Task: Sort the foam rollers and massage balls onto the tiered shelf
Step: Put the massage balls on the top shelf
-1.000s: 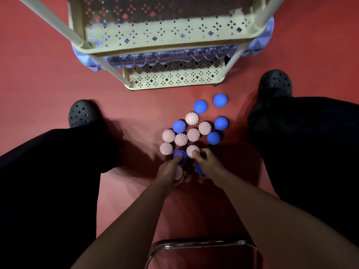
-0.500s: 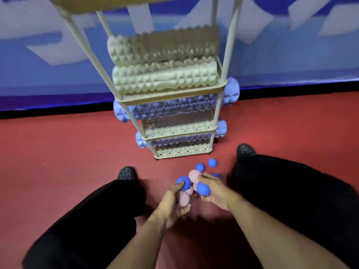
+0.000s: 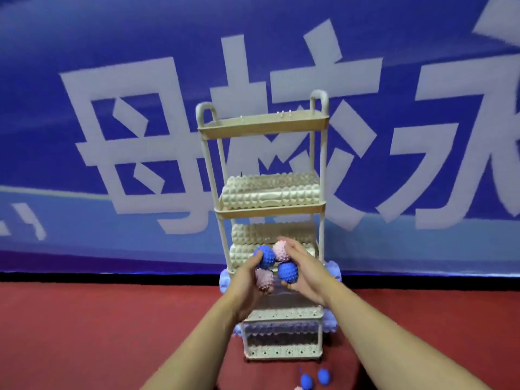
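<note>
Your left hand (image 3: 247, 280) is curled round two spiky balls, a blue one (image 3: 265, 257) above a pink one (image 3: 264, 278). Your right hand (image 3: 305, 273) grips another pair, pink (image 3: 281, 251) above blue (image 3: 288, 272). All four sit bunched together in front of the shelf (image 3: 263, 128), level with the cream rollers (image 3: 270, 194) on its middle tiers. Lower tiers carry what look like pale blue rollers (image 3: 333, 270). Two blue balls (image 3: 314, 379) lie on the red floor (image 3: 98, 319) near the shelf's foot.
</note>
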### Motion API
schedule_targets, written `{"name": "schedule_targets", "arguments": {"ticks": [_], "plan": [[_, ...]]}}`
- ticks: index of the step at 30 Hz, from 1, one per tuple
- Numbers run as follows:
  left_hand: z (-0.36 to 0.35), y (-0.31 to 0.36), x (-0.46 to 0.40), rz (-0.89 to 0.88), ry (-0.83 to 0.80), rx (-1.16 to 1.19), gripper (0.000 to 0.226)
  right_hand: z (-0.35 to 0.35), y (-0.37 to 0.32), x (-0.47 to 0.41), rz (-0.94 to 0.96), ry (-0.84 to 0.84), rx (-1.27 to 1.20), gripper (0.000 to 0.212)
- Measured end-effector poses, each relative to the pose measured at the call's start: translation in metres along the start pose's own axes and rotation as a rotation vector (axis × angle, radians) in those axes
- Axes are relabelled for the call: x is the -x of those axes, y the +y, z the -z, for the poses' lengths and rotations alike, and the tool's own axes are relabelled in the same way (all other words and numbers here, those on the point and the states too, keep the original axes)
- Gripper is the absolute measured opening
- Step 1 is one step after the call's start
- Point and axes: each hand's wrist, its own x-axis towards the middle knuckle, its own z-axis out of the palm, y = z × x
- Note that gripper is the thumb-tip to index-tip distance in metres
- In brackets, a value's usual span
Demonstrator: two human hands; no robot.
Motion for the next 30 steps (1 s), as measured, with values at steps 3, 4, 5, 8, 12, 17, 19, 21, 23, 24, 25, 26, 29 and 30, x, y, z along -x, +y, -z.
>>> {"name": "schedule_targets", "arguments": {"ticks": [3,4,5,8,12,17,19,21,23,24,25,26,29,30], "plan": [[-0.017,0.070,-0.001,-0.159,-0.020,-0.116,0.037,-0.022,-0.076,-0.009,0.128,-0.024,0.188,0.023],[-0.023,0.095,-0.001,-0.228,-0.030,-0.184,0.036,-0.028,-0.102,-0.014,0.171,-0.025,0.261,0.024],[-0.029,0.118,-0.001,-0.299,-0.035,-0.242,0.034,-0.035,-0.128,-0.017,0.217,-0.021,0.343,0.025],[-0.044,0.189,-0.005,-0.506,-0.034,-0.381,0.031,-0.059,-0.205,-0.025,0.395,-0.012,0.558,0.027],[-0.060,0.268,-0.026,-0.726,0.021,-0.608,0.043,-0.076,-0.286,-0.048,0.605,0.023,0.844,0.029],[-0.066,0.325,-0.073,-0.809,0.375,-1.189,0.035,-0.064,-0.328,-0.106,0.649,0.185,1.402,0.035],[-0.062,0.334,-0.094,-0.777,0.457,-1.374,0.034,-0.060,-0.331,-0.121,0.593,0.191,1.618,0.039],[-0.057,0.337,-0.113,-0.728,0.442,-1.540,0.040,-0.057,-0.332,-0.135,0.502,0.161,1.729,0.041],[-0.052,0.337,-0.129,-0.703,0.418,-1.653,0.042,-0.053,-0.329,-0.149,0.442,0.129,1.760,0.042],[-0.050,0.337,-0.136,-0.692,0.406,-1.684,0.042,-0.052,-0.328,-0.156,0.428,0.116,1.770,0.043],[-0.049,0.337,-0.143,-0.677,0.391,-1.695,0.045,-0.051,-0.327,-0.162,0.422,0.107,1.772,0.045],[-0.047,0.337,-0.148,-0.667,0.372,-1.694,0.049,-0.049,-0.326,-0.168,0.427,0.105,1.762,0.046],[-0.042,0.337,-0.158,-0.631,0.347,-1.661,0.064,-0.042,-0.320,-0.182,0.497,0.140,1.707,0.048],[-0.041,0.336,-0.160,-0.636,0.348,-1.655,0.065,-0.039,-0.318,-0.184,0.518,0.154,1.695,0.047]]}}
